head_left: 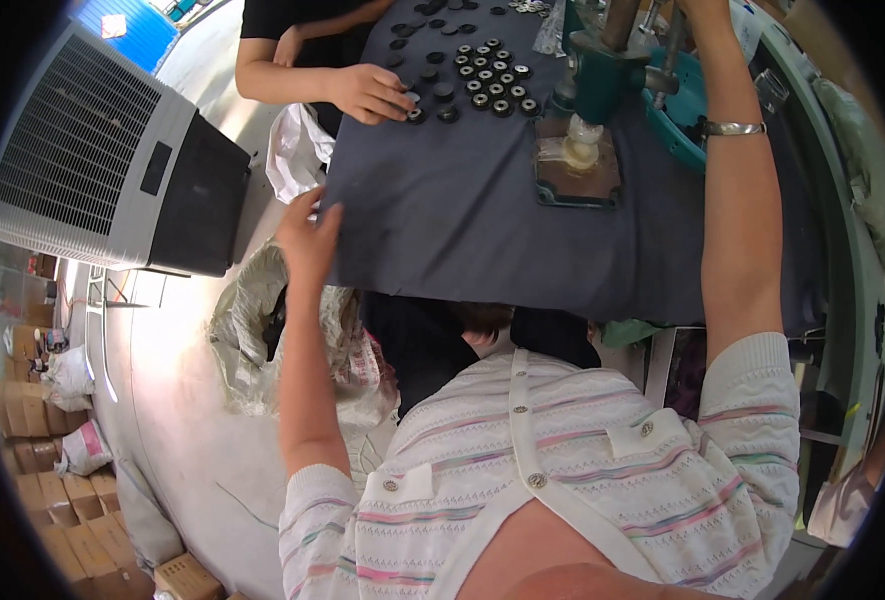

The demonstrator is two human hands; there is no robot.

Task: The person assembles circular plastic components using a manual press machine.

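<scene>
My right arm reaches up to the top edge, where my right hand (704, 8), partly cut off, is closed at the upper end of a metal lever (673, 50) on a green hand press (602, 78). Below the press head, a clear and whitish round piece (583, 150) stands on the square base plate (574, 190). My left hand (308, 232) hangs at the table's left edge, thumb and fingers apart, with nothing seen in it. Several black round parts with pale centres (495, 75) lie in rows left of the press; plain black discs (429, 74) are scattered beyond.
Across the table, a co-worker's hand (372, 93) touches the round parts. A teal basin (684, 135) stands right of the press on the dark cloth (442, 220). Left are an air cooler (112, 150), woven sacks (247, 320) and stacked cartons (72, 500).
</scene>
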